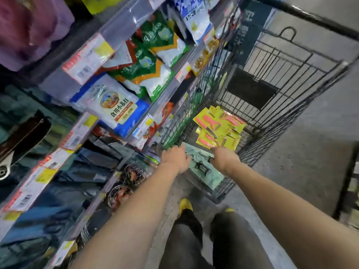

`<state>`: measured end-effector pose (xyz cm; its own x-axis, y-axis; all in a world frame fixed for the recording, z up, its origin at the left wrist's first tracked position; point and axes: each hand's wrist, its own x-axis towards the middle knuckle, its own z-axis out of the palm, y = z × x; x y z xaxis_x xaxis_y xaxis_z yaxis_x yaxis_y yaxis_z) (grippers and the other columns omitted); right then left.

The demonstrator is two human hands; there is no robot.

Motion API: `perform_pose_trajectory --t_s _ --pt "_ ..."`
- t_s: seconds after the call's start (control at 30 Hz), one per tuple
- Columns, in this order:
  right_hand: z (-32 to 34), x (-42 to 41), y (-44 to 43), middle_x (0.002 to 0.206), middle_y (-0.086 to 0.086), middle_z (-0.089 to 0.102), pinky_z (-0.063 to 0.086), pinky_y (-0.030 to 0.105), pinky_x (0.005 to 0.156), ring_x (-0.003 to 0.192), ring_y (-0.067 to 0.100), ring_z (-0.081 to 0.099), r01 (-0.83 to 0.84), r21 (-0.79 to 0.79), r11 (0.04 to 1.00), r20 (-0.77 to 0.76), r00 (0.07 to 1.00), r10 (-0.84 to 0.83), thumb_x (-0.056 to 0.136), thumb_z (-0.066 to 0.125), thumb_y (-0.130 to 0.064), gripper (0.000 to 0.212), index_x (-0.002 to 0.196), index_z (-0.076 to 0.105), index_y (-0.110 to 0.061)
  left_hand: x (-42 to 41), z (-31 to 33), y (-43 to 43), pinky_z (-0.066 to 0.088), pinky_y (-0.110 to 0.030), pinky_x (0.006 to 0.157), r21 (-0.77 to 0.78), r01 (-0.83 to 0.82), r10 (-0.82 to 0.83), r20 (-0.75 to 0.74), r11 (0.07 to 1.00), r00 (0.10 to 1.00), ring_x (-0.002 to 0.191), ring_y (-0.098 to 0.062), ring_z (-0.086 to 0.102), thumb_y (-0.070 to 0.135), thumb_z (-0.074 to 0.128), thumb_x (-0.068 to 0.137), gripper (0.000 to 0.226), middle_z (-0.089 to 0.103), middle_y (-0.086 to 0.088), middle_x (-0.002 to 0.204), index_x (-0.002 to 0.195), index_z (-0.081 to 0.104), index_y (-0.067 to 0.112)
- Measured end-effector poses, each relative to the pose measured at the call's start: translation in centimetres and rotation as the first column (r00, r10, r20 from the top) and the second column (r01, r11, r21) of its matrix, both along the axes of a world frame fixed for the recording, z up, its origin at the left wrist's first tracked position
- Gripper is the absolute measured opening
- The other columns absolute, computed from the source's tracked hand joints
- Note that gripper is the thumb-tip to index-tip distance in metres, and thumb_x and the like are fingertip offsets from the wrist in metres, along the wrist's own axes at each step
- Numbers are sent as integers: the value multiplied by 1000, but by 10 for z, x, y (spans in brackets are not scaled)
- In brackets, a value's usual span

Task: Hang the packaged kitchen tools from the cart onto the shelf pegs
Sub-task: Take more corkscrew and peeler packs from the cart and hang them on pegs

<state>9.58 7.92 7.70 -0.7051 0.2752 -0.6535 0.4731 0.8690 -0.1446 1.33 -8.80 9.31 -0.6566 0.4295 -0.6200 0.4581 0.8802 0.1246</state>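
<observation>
Your left hand (175, 159) and right hand (225, 159) reach into the cart (281, 78), one at each side of the pale green pack (204, 169); their grip cannot be told. Yellow packs (219, 129) lie just beyond both hands.

The person's two forearms — the left forearm (136, 210) and the right forearm (281, 200) — are bare along the whole length that shows, from the lower edge of the view up to the wrists, and the left hand (175, 159) and the right hand (223, 158) are bare as well. The legs are in dark charcoal trousers (194, 239), plain and loose-cut. Below the hems show the toes of bright yellow shoes, the left shoe (185, 205) baring more of its rounded cap than the right shoe (229, 210).
</observation>
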Motion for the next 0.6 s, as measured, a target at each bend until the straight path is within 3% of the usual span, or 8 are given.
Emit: perform_pose_trajectory --t_s 0.2,0.37,0.53,0.6 --pt "-41 -43 49 132 11 63 60 44 85 110 31 65 -112 -23 993 98 989 114 98 52 -15 46 143 49 -17 -24 -35 37 47 -48 100 -44 -74 76 53 996 996 122 -35 59 45 45 104 52 59 -15 133 141 51 10" --pt "-71 -81 85 142 13 56 57 45 91 119 35 61 -220 -91 971 146 962 232 96 51 -12 57 151 40 -19 -30 -65 65 49 -44 94 -79 -349 357 133 934 925 118 -35 62 45 47 102 46 63 -15 129 135 54 14" --pt "-117 -117 115 130 16 62 54 42 86 113 36 63 -348 -134 928 148 919 366 97 51 -24 39 135 52 -14 -20 -111 87 47 -38 84 -104 -510 520 197 854 831 123 -36 59 38 45 104 51 59 -18 136 145 47 9" --pt "-139 -126 117 126 16 63 56 42 81 107 36 66 -349 -146 926 158 915 370 99 49 -27 34 130 55 -15 -14 -135 93 50 -40 94 -122 -562 575 215 818 790 130 -38 54 39 42 105 58 52 -20 145 154 37 10"
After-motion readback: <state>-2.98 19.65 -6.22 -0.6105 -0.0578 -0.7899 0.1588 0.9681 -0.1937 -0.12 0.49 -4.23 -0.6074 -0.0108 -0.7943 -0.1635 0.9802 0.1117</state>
